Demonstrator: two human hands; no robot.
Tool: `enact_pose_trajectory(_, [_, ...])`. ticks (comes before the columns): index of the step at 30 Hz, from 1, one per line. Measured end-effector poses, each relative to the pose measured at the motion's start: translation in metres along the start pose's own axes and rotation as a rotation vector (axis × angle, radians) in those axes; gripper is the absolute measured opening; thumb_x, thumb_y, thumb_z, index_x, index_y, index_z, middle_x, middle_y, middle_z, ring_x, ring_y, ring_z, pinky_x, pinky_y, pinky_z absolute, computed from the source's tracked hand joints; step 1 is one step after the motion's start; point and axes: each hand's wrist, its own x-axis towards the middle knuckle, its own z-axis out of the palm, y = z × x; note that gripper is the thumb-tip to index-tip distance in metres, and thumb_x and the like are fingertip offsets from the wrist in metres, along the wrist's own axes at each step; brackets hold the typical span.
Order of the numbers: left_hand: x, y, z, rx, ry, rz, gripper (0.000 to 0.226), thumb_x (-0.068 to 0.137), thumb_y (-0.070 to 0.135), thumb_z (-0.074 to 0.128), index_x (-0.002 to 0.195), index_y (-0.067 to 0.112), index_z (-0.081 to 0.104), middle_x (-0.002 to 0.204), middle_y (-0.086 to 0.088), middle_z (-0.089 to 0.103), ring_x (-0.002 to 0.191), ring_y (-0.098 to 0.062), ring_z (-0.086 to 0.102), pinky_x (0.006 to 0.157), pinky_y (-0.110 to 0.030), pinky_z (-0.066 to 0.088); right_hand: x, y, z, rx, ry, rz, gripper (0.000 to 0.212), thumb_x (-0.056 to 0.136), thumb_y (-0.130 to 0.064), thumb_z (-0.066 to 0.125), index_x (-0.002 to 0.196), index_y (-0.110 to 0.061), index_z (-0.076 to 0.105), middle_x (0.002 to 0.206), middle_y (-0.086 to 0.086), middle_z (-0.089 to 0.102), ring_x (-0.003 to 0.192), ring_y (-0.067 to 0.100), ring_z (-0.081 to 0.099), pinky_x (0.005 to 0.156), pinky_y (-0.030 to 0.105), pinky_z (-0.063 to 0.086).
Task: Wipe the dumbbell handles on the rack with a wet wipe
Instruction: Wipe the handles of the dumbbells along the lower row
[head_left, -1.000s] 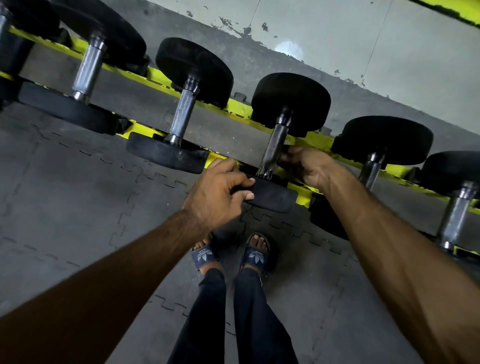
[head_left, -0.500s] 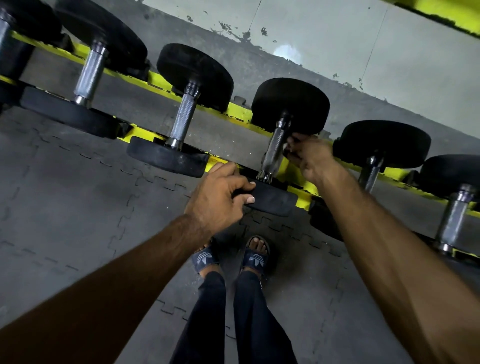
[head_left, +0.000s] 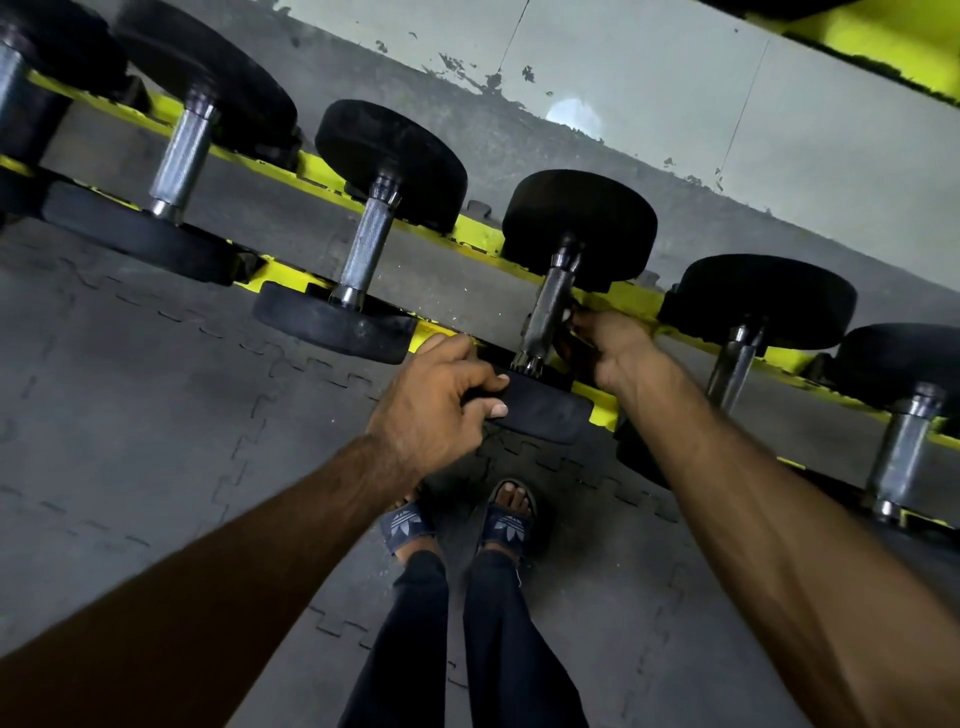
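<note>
Person cleaning one dumbbell on a low yellow rack (head_left: 478, 236), seen from above.

The right grip (head_left: 618, 353) is clenched against the right side of the steel handle (head_left: 549, 306), fingers curled onto its lower half. Half a second ago it sat higher, near the far weight, and a second ago it was at the bottom end, so it is rubbing up and down the bar. The wet wipe itself cannot be made out under the fingers. The left grip (head_left: 441, 405) has not moved and grasps the edge of the near weight (head_left: 545, 413), steadying the dumbbell, which lies in the rack. This handle looks partway wiped, and the others in the row likely still need doing.
</note>
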Motion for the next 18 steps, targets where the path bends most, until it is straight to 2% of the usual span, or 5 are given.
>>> enact_pose_trajectory(6, [0.001,-0.002,0.000,-0.002,-0.006,-0.003,0.021,0.074,0.030,0.078,0.084,0.011,0.075,0.081,0.001,0.056,0.085,-0.021,0.053,0.070,-0.039,0.052,-0.004,-0.027,0.019,0.114,0.067,-0.095,0.020,0.096,0.005,0.049,0.091,-0.011,0.059,0.084,0.005,0.061,0.073,0.016,0.059,0.061,0.028,0.052])
enact_pose_trajectory(10, [0.000,-0.003,-0.001,0.000,-0.016,0.008,0.021,0.074,0.029,0.078,0.084,0.011,0.075,0.082,0.001,0.057,0.085,-0.021,0.053,0.069,-0.040,0.052,-0.015,-0.009,0.018,0.226,0.095,-0.403,0.015,0.091,0.008,0.055,0.100,0.001,0.064,0.077,0.009,0.068,0.066,0.018,0.066,0.062,0.028,0.056])
enact_pose_trajectory(13, [0.000,-0.003,0.000,-0.003,-0.009,-0.001,0.021,0.074,0.029,0.077,0.084,0.011,0.075,0.082,0.001,0.057,0.085,-0.021,0.053,0.069,-0.039,0.052,-0.016,0.005,0.018,-0.212,0.303,-0.943,0.010,0.074,0.004,0.077,0.076,-0.005,0.074,0.068,0.001,0.071,0.064,0.013,0.066,0.064,0.022,0.052])
enact_pose_trajectory(15, [0.000,-0.003,0.001,-0.004,-0.005,0.001,0.021,0.074,0.028,0.078,0.085,0.011,0.075,0.082,0.001,0.057,0.085,-0.022,0.054,0.070,-0.040,0.052,-0.013,0.009,0.014,-0.618,0.393,-1.183,0.007,0.075,-0.005,0.076,0.081,-0.009,0.079,0.079,0.000,0.075,0.074,0.011,0.068,0.071,0.017,0.052])
enact_pose_trajectory(18, [-0.001,-0.003,0.002,-0.003,-0.007,0.004,0.021,0.074,0.028,0.079,0.085,0.011,0.075,0.082,0.001,0.057,0.085,-0.022,0.054,0.071,-0.041,0.052,-0.014,0.007,0.008,-1.075,0.297,-1.415,0.020,0.077,-0.004,0.063,0.089,-0.007,0.078,0.096,0.006,0.076,0.093,0.027,0.068,0.079,0.034,0.054])
